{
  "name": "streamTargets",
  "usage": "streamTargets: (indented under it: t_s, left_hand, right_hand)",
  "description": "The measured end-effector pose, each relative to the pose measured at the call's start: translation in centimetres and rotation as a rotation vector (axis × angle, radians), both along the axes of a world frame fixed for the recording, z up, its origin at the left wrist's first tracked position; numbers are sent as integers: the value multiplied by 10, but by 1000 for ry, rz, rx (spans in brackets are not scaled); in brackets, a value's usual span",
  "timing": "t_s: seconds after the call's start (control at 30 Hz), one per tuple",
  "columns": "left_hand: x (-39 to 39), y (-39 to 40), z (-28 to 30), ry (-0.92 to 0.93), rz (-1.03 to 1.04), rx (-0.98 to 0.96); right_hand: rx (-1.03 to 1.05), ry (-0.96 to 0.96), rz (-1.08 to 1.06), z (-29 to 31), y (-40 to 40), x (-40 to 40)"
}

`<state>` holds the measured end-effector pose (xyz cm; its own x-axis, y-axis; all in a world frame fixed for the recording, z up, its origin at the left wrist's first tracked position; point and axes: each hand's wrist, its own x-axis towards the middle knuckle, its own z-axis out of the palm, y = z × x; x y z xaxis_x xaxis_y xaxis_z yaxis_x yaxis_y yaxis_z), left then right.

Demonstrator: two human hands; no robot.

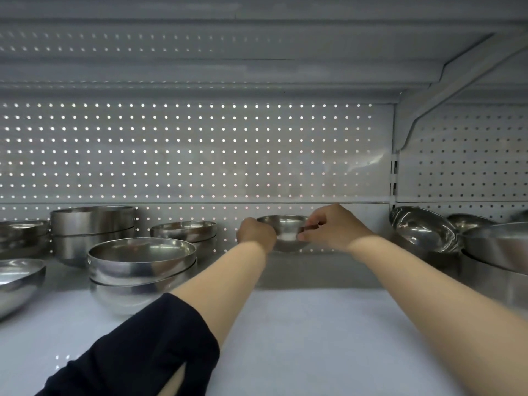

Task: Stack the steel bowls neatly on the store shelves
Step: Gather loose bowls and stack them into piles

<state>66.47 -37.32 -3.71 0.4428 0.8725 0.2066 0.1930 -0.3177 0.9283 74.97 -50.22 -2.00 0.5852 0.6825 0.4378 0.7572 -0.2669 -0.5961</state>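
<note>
A small steel bowl (285,231) sits at the back of the white shelf (300,338), close to the perforated back panel. My left hand (255,234) grips its left rim and my right hand (331,228) pinches its right rim, so both arms reach deep into the shelf. To the left stand stacks of steel bowls: a two-bowl stack in front (141,271), a shallower stack behind it (184,231), and a tall straight-walled stack (93,232).
More steel bowls lie at the far left (20,281) and tilted on the right (423,228), with a large one at the right edge (497,247). An upper shelf (257,67) hangs overhead. A shelf upright (393,178) divides the bays.
</note>
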Motion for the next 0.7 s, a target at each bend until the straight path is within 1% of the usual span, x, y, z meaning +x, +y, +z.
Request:
streamTargets:
  t_s: [0.2, 0.23, 0.27, 0.3, 0.37, 0.4, 0.43, 0.47, 0.5, 0.53, 0.57, 0.63, 0.67, 0.7]
  left_hand:
    - [-2, 14, -8, -9, 38, -71]
    - [-3, 16, -9, 20, 36, -50]
    - [-7, 13, -7, 99, 44, -28]
    - [-13, 8, -4, 221, 73, 22]
    - [-19, 8, -8, 448, 81, 299]
    - [-21, 5, -6, 470, 87, 327]
    - [-19, 10, -6, 459, 65, 316]
    - [-19, 12, -8, 356, 68, 211]
    - [-18, 13, -6, 260, 77, 40]
    - [-20, 9, -5, 171, 60, -35]
    - [-19, 8, -4, 203, 58, 6]
    - [-22, 11, -6, 285, 44, 157]
    - [-23, 11, -7, 311, 47, 182]
    - [-24, 10, -7, 375, 71, 225]
  right_hand:
    - [-15, 14, 45, -12, 12, -6]
    - [-20, 16, 52, -14, 14, -7]
    - [-25, 16, 56, -16, 16, -8]
    - [-30, 14, 55, -18, 18, -9]
    - [-39, 7, 50, -22, 21, -10]
    - [-43, 4, 50, -24, 22, -10]
    - [-47, 4, 50, -25, 23, -10]
    - [-48, 7, 51, -26, 24, -10]
    - [-48, 9, 52, -28, 25, -10]
    - [-50, 11, 53, -29, 25, -10]
    - [-52, 10, 54, -30, 26, -10]
    - [-52, 8, 57, -32, 27, -10]
    - [-49, 9, 59, -32, 27, -11]
    - [-47, 9, 60, -33, 27, -11]
